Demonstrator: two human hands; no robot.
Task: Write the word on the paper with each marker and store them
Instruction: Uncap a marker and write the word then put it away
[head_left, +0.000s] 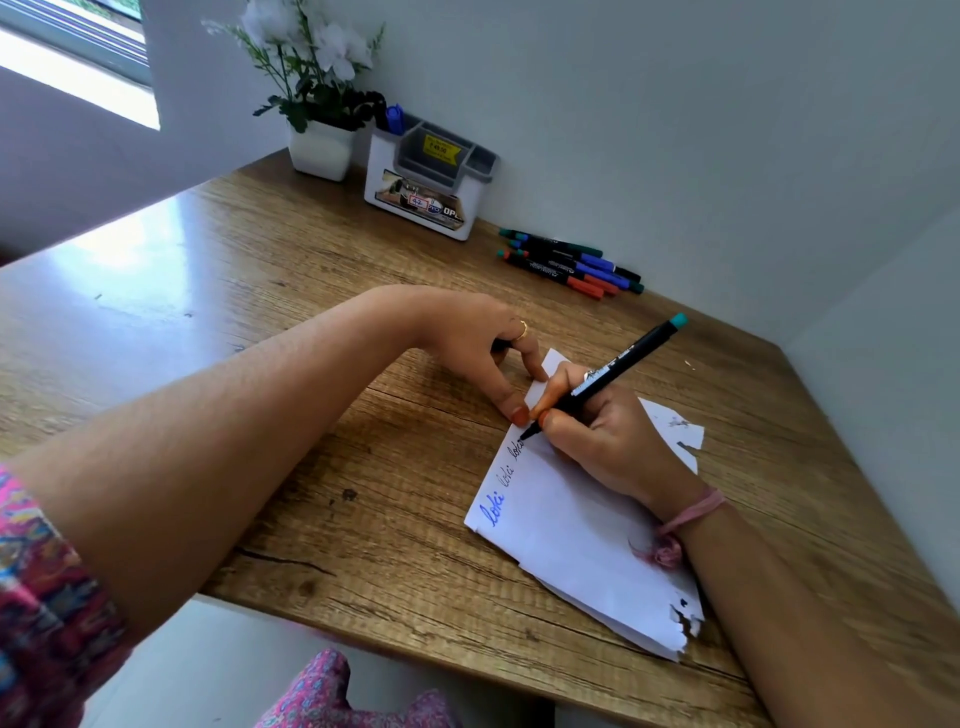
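Observation:
A torn white paper (566, 525) lies on the wooden desk (260, 291), with the word "loki" written along its left edge in blue and twice more in darker ink. My right hand (608, 431) grips a black marker with a teal end (618, 366), its tip touching the paper at the third word. My left hand (478, 343) presses fingertips on the paper's top left edge; something dark shows under its ring finger, too hidden to tell. A blue marker (395, 118) stands in the white and grey organizer (415, 171).
Several capped markers (569, 262), green, blue and red, lie in a bunch by the wall at the back right. A white pot of white flowers (319, 148) stands left of the organizer. The desk's near edge runs below the paper.

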